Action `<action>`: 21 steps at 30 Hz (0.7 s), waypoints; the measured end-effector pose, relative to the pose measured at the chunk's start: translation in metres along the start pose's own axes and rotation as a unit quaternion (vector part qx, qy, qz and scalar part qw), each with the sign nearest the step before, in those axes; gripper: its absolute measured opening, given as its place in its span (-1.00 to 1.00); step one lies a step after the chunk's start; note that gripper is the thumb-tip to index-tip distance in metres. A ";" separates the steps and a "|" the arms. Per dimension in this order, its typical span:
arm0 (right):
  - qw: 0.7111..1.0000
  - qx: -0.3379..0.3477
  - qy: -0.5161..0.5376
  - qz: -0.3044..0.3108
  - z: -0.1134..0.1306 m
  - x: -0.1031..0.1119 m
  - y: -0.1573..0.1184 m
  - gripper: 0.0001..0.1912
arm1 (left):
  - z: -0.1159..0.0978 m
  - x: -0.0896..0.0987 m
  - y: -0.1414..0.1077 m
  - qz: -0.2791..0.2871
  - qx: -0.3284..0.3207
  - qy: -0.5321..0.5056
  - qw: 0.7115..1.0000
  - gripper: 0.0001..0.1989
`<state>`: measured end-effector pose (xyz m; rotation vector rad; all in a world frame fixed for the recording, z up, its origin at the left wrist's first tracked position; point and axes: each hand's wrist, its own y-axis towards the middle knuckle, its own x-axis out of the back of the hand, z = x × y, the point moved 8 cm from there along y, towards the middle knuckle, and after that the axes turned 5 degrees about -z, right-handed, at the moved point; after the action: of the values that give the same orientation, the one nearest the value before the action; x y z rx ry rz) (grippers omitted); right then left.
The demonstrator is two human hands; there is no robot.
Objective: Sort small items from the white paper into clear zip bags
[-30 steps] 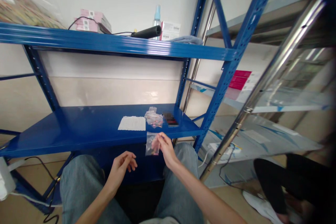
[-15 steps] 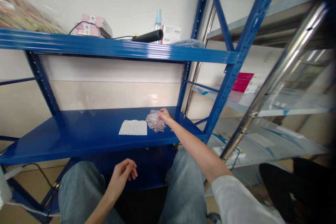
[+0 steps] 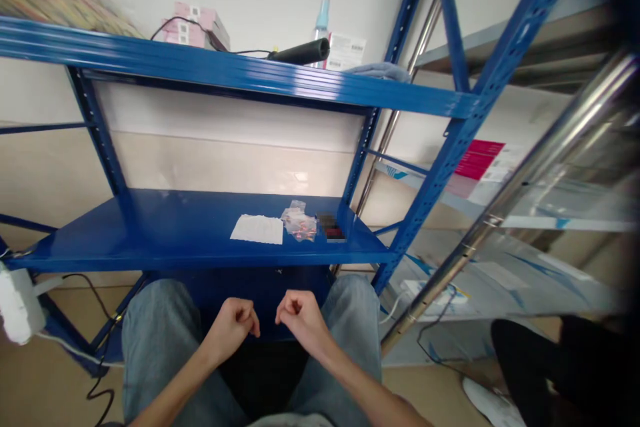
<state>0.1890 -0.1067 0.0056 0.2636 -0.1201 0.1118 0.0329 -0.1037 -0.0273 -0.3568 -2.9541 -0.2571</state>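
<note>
So, L hand [image 3: 230, 328] is held curled to a loose fist, fingers tucked, nothing gripped, over jeans [image 3: 155, 340]; R hand [image 3: 303, 321] just beside it, same state, also empty. On lower blue steel shelf [image 3: 150, 230], nr front edge, L to R: white paper sheet [image 3: 256, 229], clear plastic bags [image 3: 299, 223] w/ small red items, blurred dark item [image 3: 327, 228] by R upright.

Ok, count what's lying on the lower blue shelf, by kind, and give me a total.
white paper sheet: 1
clump of clear plastic bags: 1
dark item, blurred out: 1
Total: 3
</note>
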 end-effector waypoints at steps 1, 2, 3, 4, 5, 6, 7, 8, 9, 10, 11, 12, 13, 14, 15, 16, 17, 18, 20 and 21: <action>1.000 -0.006 -0.002 0.020 0.000 -0.007 -0.011 -0.74 | 0.002 0.005 -0.002 -0.006 0.003 0.014 1.000 -0.76; 0.999 -0.012 -0.003 0.031 0.000 -0.011 -0.018 -0.74 | 0.004 0.011 -0.004 -0.014 0.006 0.026 1.000 -0.77; 0.999 -0.018 0.000 0.034 -0.001 -0.012 -0.021 -0.75 | 0.006 0.018 -0.005 -0.023 0.011 0.030 0.999 -0.78; 0.999 -0.026 0.010 0.029 -0.004 -0.011 -0.021 -0.75 | 0.009 0.023 -0.005 -0.033 0.017 0.026 0.999 -0.78; 0.999 -0.039 0.026 0.020 -0.008 -0.010 -0.019 -0.76 | 0.012 0.028 -0.005 -0.042 0.025 0.015 0.999 -0.78; 0.997 -0.056 0.047 0.014 -0.014 -0.010 -0.017 -0.78 | 0.017 0.032 -0.004 -0.050 0.033 0.003 0.998 -0.78; 0.995 -0.074 0.068 0.007 -0.020 -0.009 -0.015 -0.79 | 0.021 0.035 -0.003 -0.056 0.043 -0.009 0.997 -0.78; 0.992 -0.090 0.085 -0.003 -0.026 -0.008 -0.013 -0.80 | 0.026 0.036 -0.002 -0.060 0.053 -0.016 0.997 -0.78; 0.990 -0.106 0.093 -0.015 -0.032 -0.007 -0.012 -0.81 | 0.030 0.037 -0.001 -0.065 0.061 -0.018 0.996 -0.79; 0.988 -0.121 0.094 -0.032 -0.038 -0.005 -0.011 -0.83 | 0.033 0.039 -0.001 -0.072 0.066 -0.014 0.995 -0.79; 0.985 -0.135 0.090 -0.053 -0.043 -0.001 -0.010 -0.85 | 0.035 0.040 -0.002 -0.081 0.066 -0.004 0.995 -0.78; 0.983 -0.146 0.083 -0.075 -0.047 0.003 -0.010 -0.87 | 0.035 0.041 -0.003 -0.091 0.061 0.012 0.994 -0.78; 0.980 -0.157 0.078 -0.096 -0.050 0.008 -0.010 -0.89 | 0.033 0.042 -0.005 -0.099 0.052 0.033 0.993 -0.78; 0.977 -0.164 0.075 -0.112 -0.053 0.012 -0.010 -0.90 | 0.030 0.043 -0.008 -0.105 0.039 0.061 0.992 -0.78; 0.975 -0.169 0.076 -0.124 -0.055 0.016 -0.011 -0.91 | 0.026 0.043 -0.012 -0.107 0.025 0.091 0.990 -0.78; 0.973 -0.173 0.079 -0.133 -0.057 0.020 -0.011 -0.91 | 0.024 0.042 -0.015 -0.107 0.014 0.121 0.987 -0.78; 0.971 -0.176 0.082 -0.138 -0.058 0.023 -0.012 -0.91 | 0.022 0.042 -0.019 -0.109 0.006 0.148 0.983 -0.78; 0.969 -0.180 0.084 -0.143 -0.060 0.026 -0.012 -0.89 | 0.022 0.041 -0.023 -0.113 0.002 0.169 0.979 -0.78; 0.966 -0.191 0.086 -0.153 -0.063 0.031 -0.012 -0.87 | 0.024 0.044 -0.030 -0.130 -0.001 0.198 0.972 -0.78; 0.965 -0.194 0.081 -0.156 -0.065 0.032 -0.012 -0.85 | 0.025 0.047 -0.033 -0.145 -0.003 0.210 0.967 -0.78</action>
<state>0.2292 -0.0980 -0.0556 -0.1211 0.0640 -0.2040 -0.0238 -0.1200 -0.0484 0.1232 -2.5725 -0.3299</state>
